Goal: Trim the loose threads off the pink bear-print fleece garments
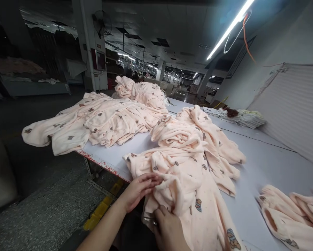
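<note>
We've 1 pink printed garment [198,205] at the near edge of the table [252,146], long axis approx. far-L to near-R. Our L hand [146,188] is open, fingers extended against its folds; our R hand [169,225] is closed round 1 sm. metal tool [149,219]. Red marks [101,163] along the edge we can't read; 1 fan [102,23] is mounted beyond.
</note>
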`<state>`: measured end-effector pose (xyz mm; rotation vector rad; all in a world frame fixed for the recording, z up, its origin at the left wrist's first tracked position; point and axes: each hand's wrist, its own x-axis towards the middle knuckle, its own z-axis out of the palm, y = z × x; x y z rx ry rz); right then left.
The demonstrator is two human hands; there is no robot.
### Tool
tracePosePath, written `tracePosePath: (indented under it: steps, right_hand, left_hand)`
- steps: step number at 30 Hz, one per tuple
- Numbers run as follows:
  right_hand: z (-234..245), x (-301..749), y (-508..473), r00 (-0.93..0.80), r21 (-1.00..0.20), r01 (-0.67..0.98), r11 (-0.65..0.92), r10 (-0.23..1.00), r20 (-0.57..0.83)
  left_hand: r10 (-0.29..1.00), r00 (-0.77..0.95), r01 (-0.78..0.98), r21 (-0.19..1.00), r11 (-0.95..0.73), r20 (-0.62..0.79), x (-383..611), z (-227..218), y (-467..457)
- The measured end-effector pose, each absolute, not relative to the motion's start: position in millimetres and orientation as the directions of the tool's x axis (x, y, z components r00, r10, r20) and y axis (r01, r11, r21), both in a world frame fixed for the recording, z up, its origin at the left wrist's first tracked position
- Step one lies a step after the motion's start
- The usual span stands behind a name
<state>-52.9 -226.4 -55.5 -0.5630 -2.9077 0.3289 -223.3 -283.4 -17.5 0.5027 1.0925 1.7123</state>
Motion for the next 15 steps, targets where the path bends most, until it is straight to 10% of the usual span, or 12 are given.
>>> tracePosePath:
  steps: [5, 15]
  right_hand:
    - [-31, -53, -206, -0.887, -0.508, 0.358, 0.783, 0.456, 0.078]
    - [-18, -48, -201, -0.870, -0.569, 0.394, 0.722, 0.493, 0.022]
  left_hand:
    - [0.757, -0.611, -0.310, 0.950, 0.042, -0.233, -193, -56, -333]
    - [0.848, -0.478, 0.056, 0.956, 0.289, -0.229, -166, -45, -340]
